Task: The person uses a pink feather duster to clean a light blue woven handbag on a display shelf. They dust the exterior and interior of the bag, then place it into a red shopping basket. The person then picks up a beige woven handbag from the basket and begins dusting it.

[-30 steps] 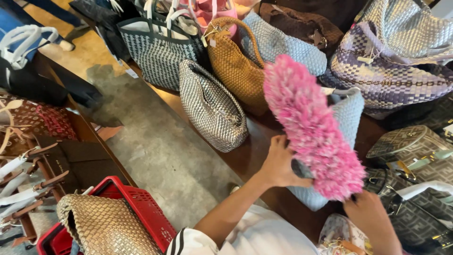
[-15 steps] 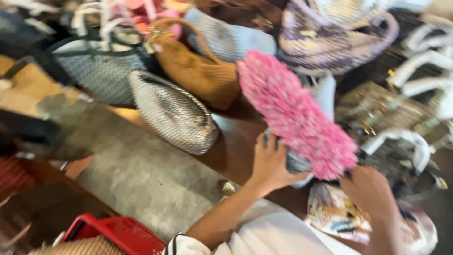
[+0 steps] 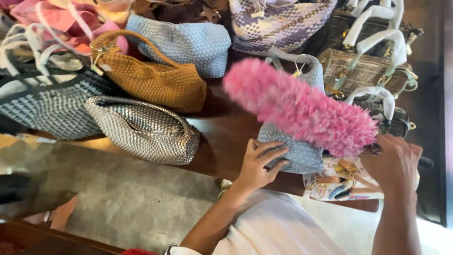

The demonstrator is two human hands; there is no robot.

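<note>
Handbags are crowded along the far edge of a dark wooden table (image 3: 222,141), and two bare hands are seen at its near edge. The left hand (image 3: 261,163) is spread flat, fingers apart, against the lower front of a pale blue woven bag (image 3: 295,153), which stands close to the near edge with its handle rising behind. The right hand (image 3: 394,163) is clenched around the handle end of a pink fluffy duster (image 3: 302,111). The duster's long axis is laid slantwise across the upper part of the blue bag, from the right hand up and away toward the far left, so the fluffy tip is pointed at the gap between a mustard woven bag (image 3: 155,80) and a light blue pouch (image 3: 186,42). The blue bag lies directly ahead of the left hand and to the left of the right hand (the left hand being the one actually touching it). A silver woven pouch (image 3: 146,130) is set well apart toward the left edge, and a printed white bag (image 3: 337,182) is tucked just beside the blue one at the near edge.
</note>
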